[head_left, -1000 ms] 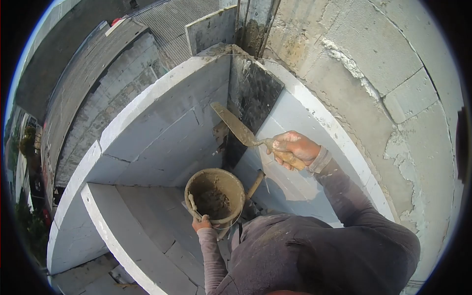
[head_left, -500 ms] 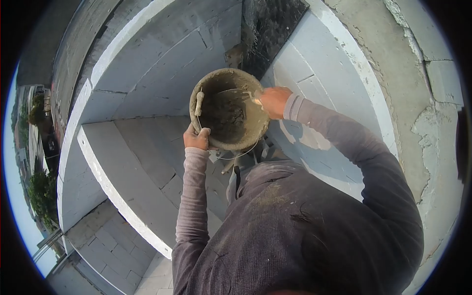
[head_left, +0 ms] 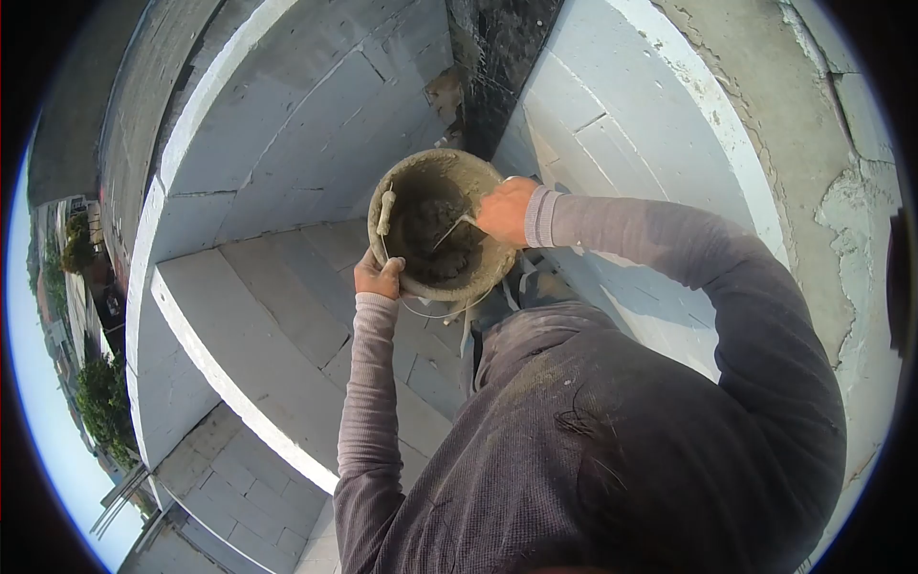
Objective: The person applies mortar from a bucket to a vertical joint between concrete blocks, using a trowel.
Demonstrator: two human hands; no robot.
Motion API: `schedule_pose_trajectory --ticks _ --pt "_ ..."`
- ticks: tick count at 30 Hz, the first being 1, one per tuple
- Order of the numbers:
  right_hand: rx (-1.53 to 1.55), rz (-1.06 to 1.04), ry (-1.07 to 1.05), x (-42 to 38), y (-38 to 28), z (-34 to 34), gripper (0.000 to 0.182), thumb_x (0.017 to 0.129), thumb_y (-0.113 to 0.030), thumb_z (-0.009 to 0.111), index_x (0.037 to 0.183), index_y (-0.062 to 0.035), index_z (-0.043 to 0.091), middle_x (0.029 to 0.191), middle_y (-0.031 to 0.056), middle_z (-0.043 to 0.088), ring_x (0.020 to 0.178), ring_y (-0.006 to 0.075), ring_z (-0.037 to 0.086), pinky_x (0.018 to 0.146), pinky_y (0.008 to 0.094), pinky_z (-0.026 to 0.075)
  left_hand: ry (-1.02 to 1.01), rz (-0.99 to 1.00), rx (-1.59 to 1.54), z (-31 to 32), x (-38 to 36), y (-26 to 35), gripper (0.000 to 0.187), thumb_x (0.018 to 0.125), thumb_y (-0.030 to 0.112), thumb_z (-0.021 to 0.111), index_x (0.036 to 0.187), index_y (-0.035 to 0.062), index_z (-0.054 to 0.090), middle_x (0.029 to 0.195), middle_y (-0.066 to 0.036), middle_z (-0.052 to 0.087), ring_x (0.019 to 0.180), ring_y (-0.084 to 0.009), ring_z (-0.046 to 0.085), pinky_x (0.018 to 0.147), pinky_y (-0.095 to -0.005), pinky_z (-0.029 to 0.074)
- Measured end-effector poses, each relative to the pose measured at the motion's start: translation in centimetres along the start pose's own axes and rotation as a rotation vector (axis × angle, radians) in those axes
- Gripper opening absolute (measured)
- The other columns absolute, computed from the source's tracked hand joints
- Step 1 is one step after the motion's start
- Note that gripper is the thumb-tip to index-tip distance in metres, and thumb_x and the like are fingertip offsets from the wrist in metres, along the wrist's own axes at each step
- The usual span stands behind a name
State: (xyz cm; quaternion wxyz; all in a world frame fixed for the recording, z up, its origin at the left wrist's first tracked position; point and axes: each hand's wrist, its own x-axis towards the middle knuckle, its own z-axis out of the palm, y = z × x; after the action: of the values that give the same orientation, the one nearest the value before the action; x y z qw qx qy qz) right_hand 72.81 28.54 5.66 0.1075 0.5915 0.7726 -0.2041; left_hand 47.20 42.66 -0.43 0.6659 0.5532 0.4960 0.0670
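A mortar-caked bucket (head_left: 432,285) is held up in front of my body, its mouth facing me. My left hand (head_left: 380,275) is closed on its left rim, thumb over the edge. Grey wet mortar (head_left: 426,225) lies inside. Over the right rim reaches my right hand (head_left: 507,210), wrapped round the handle of a trowel (head_left: 451,232). The trowel's blade appears nearly edge-on and points down into the mortar. A wire bail with a pale grip (head_left: 386,212) rests against the bucket's left side.
Light grey block walls (head_left: 296,124) rise on the left, with a lower block wall (head_left: 258,325) below them. Another block wall (head_left: 622,124) stands at right, beside a dark panel (head_left: 492,67). Trees (head_left: 105,402) and buildings show far left.
My right hand has moved left and slightly down, further over the bucket. The trowel has turned from showing its flat side to nearly edge-on, tip lower in the mortar.
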Motion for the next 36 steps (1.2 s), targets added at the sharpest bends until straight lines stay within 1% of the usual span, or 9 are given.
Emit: schedule_pose_trajectory --ticks 3,5,7,12,19,27,31,34,36 --pt "-0.028 0.271 0.252 2.7 -0.2 2.3 0.025 0.087 -0.018 0.061 0.102 -0.0026 0.073 0.091 0.0195 0.073 0.085 0.0322 0.073 0.073 0.0414 0.058 -0.013 0.107 0.076 0.3 1.1 -2.8 0.038 0.081 0.004 0.06 0.118 -0.0043 0.064 0.089 -0.012 0.072 0.076 -0.0236 0.073 0.065 -0.0331 0.059" --pt "-0.033 0.271 0.236 4.0 0.1 3.6 0.023 0.084 -0.016 0.063 0.095 0.0011 0.074 0.092 0.0237 0.071 0.086 0.0341 0.072 0.073 0.0421 0.058 0.089 0.402 0.551 0.9 0.9 -2.3 0.042 0.078 0.008 0.064 0.118 -0.0031 0.065 0.09 -0.012 0.073 0.08 -0.0208 0.072 0.075 -0.033 0.055" --pt "0.082 0.02 0.103 3.9 -1.0 5.3 0.018 0.08 -0.007 0.063 0.089 0.0072 0.07 0.1 0.0235 0.067 0.088 0.0355 0.071 0.073 0.0427 0.058 0.096 0.295 0.446 0.5 0.5 -1.4 0.046 0.075 0.011 0.065 0.119 -0.002 0.065 0.089 -0.013 0.074 0.08 -0.0194 0.07 0.08 -0.0334 0.054" --pt "0.209 0.017 -0.072 0.5 -1.6 6.8 0.019 0.081 -0.012 0.065 0.092 0.0008 0.075 0.091 0.0195 0.073 0.091 0.036 0.072 0.081 0.0437 0.058 0.066 0.163 0.305 -0.5 0.4 -3.5 0.046 0.075 0.011 0.062 0.12 -0.0004 0.067 0.091 -0.011 0.075 0.084 -0.0197 0.07 0.082 -0.0322 0.054" --pt "0.096 0.281 0.205 2.0 -0.3 9.8 0.022 0.082 -0.012 0.063 0.097 -0.0021 0.074 0.095 0.0204 0.073 0.095 0.0342 0.072 0.085 0.0433 0.056 0.038 0.187 0.532 2.9 -0.3 -5.1 0.052 0.074 0.013 0.067 0.125 0.0003 0.065 0.097 -0.02 0.074 0.089 -0.0297 0.073 0.084 -0.035 0.054" --pt "0.552 0.214 -0.235 -1.6 -2.6 11.8 0.022 0.07 -0.009 0.071 0.09 -0.0005 0.071 0.097 0.0193 0.072 0.092 0.0373 0.07 0.083 0.0468 0.056 0.09 0.268 0.279 3.5 0.3 -8.3 0.05 0.078 0.01 0.066 0.126 -0.0024 0.063 0.099 -0.015 0.075 0.088 -0.0219 0.072 0.083 -0.0339 0.055" --pt "0.483 0.232 -0.12 -2.2 -0.9 10.6 0.023 0.074 -0.008 0.07 0.094 0.0028 0.072 0.094 0.0204 0.072 0.097 0.0365 0.071 0.087 0.0427 0.056 0.013 0.175 0.457 3.3 -1.8 -7.4 0.048 0.083 0.002 0.06 0.13 -0.0089 0.058 0.108 -0.011 0.072 0.094 -0.0166 0.067 0.086 -0.0284 0.052" --pt "0.233 0.421 0.283 0.5 -1.2 11.5 0.021 0.081 -0.007 0.063 0.091 0.01 0.071 0.092 0.025 0.071 0.093 0.0344 0.072 0.08 0.0419 0.058 -0.026 0.182 0.591 4.2 -1.7 -5.7 0.048 0.084 0.001 0.059 0.13 -0.0093 0.057 0.108 -0.01 0.071 0.092 -0.0161 0.067 0.085 -0.0284 0.052" --pt "0.284 0.303 0.196 0.2 -3.4 12.3 0.022 0.081 -0.008 0.063 0.091 0.0105 0.07 0.093 0.0258 0.071 0.092 0.035 0.072 0.081 0.0422 0.058 -0.001 0.225 0.421 4.1 -0.6 -5.6 0.045 0.08 0.009 0.066 0.123 -0.0053 0.063 0.094 -0.014 0.074 0.088 -0.0173 0.069 0.083 -0.0306 0.053"
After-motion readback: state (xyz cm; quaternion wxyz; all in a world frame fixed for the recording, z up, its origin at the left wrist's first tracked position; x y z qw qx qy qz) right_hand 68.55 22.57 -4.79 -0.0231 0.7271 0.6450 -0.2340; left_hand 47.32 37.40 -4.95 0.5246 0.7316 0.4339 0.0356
